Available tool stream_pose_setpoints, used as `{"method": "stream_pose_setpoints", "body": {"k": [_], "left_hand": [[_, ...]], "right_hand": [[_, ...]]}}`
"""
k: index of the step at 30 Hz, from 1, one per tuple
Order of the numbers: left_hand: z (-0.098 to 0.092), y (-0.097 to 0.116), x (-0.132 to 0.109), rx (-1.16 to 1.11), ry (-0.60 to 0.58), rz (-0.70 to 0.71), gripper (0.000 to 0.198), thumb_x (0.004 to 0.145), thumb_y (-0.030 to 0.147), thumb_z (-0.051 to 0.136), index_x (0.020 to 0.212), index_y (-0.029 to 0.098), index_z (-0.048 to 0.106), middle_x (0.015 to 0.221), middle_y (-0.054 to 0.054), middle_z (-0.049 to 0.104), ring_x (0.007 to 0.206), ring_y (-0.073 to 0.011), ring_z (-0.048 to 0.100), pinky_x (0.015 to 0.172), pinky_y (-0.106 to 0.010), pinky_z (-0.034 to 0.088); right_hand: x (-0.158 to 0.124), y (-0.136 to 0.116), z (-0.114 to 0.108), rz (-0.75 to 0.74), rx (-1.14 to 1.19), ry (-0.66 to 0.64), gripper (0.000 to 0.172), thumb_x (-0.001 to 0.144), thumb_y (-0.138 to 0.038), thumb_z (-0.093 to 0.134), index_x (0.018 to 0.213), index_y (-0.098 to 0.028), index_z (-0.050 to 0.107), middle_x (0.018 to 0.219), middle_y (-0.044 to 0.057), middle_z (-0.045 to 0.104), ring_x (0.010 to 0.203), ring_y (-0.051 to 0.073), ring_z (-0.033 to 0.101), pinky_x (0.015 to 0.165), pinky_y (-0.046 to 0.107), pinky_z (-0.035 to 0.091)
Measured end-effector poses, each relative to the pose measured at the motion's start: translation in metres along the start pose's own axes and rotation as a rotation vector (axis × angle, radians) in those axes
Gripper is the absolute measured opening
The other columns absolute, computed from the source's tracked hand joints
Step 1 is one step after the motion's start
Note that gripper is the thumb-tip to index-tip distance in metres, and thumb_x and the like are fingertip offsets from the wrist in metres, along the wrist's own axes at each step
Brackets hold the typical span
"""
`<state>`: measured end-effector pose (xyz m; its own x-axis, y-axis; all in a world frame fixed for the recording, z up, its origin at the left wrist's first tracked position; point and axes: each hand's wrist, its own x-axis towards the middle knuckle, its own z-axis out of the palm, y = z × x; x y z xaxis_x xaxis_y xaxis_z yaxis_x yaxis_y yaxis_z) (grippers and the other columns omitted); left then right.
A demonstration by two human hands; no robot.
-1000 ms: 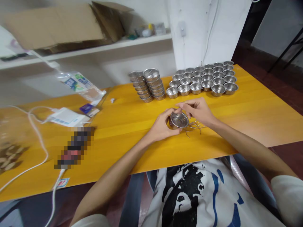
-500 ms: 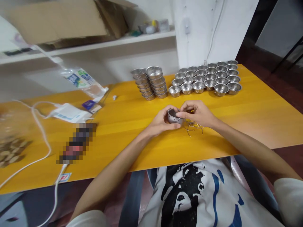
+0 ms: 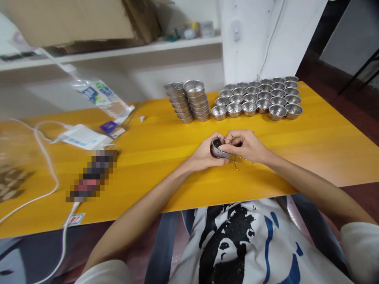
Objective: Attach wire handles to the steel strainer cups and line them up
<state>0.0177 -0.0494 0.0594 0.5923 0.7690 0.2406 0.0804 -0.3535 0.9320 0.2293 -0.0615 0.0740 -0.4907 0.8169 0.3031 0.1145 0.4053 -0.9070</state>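
Note:
My left hand [image 3: 204,154] is wrapped round a small perforated metal cup [image 3: 222,154], holding it tilted above the table with its mouth toward my right hand. At the cup's rim, my right hand [image 3: 243,146] is closed in a pinch, its thumb against the edge. A thin piece of wire [image 3: 225,139] shows at the right fingertips; most of it is hidden. Several curved thin wires [image 3: 237,167] lie on the table just below my right hand, partly covered by it.
Two stacks of perforated cups [image 3: 194,87] stand at the back of the yellow table [image 3: 142,169], beside rows of similar cups [image 3: 249,108]. To the left are a plastic bottle [image 3: 99,94], a white power strip [image 3: 85,136], a pixelated object [image 3: 93,175] and a white cable [image 3: 64,240].
My left hand has tipped the cup further, its mouth turning more toward me. My right hand has dropped slightly, staying at the rim and covering more of the loose wires.

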Motion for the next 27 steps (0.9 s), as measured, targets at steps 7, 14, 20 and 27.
{"method": "stream_pose_setpoints", "body": {"k": [7, 14, 20, 27], "left_hand": [[-0.003, -0.002, -0.001, 0.044, 0.023, 0.009, 0.054, 0.068, 0.037, 0.095, 0.101, 0.022, 0.054, 0.091, 0.002, 0.058, 0.076, -0.0139, 0.055, 0.069, -0.027, 0.046], [0.002, -0.007, -0.004, 0.118, 0.195, 0.138, 0.056, 0.079, 0.043, 0.094, 0.118, 0.022, 0.058, 0.122, -0.008, 0.065, 0.103, -0.0204, 0.068, 0.091, -0.033, 0.055], [0.004, -0.019, -0.002, 0.215, 0.178, 0.158, 0.076, 0.080, 0.042, 0.094, 0.143, 0.025, 0.056, 0.142, -0.015, 0.065, 0.133, -0.0310, 0.065, 0.114, -0.048, 0.053], [-0.011, -0.048, 0.009, 0.243, 0.262, 0.169, 0.083, 0.089, 0.040, 0.083, 0.160, 0.029, 0.041, 0.158, -0.019, 0.055, 0.147, -0.0314, 0.055, 0.107, -0.048, 0.060]], "right_hand": [[0.001, 0.005, 0.003, 0.004, 0.067, 0.023, 0.044, 0.088, -0.058, 0.082, 0.081, -0.020, 0.063, 0.062, -0.007, 0.052, 0.056, 0.009, 0.040, 0.054, 0.024, 0.029], [0.008, 0.018, -0.015, 0.113, 0.050, 0.258, 0.033, 0.079, -0.034, 0.088, 0.095, -0.022, 0.062, 0.074, -0.006, 0.062, 0.054, 0.008, 0.051, 0.049, 0.021, 0.040], [0.009, 0.025, -0.022, 0.392, 0.186, 0.063, 0.041, 0.085, -0.038, 0.087, 0.100, -0.025, 0.051, 0.054, -0.008, 0.064, 0.040, 0.016, 0.062, 0.034, 0.020, 0.038], [0.011, 0.036, -0.100, 0.351, -0.356, 0.492, 0.010, 0.092, -0.018, 0.068, 0.101, -0.019, 0.063, 0.061, 0.003, 0.071, 0.050, 0.022, 0.069, 0.052, 0.031, 0.053]]}}
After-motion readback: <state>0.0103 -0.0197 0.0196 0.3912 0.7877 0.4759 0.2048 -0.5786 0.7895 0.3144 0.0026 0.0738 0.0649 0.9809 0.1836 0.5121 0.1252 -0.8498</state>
